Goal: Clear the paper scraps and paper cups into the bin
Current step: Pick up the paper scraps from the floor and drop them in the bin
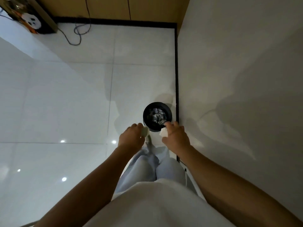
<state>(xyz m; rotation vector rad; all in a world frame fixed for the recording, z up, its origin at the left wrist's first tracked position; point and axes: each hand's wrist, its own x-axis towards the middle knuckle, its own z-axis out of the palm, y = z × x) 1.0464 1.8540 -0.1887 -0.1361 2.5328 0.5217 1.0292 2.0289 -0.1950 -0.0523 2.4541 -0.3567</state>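
A round black bin (146, 110) stands on the white tiled floor beside the wall, with crumpled paper (157, 116) inside it. My left hand (131, 136) grips a pale paper cup (145, 131) just short of the bin's near-left rim. My right hand (176, 136) holds a white paper scrap (163, 132) over the bin's near rim, fingers curled round it. Both arms reach forward and down above my legs.
A white wall (229, 79) runs along the right, with a black skirting strip (176, 71) at its foot. Blue cables (78, 33) lie on the floor at the back. A dark box with a white and orange print (32, 22) stands at the far left corner.
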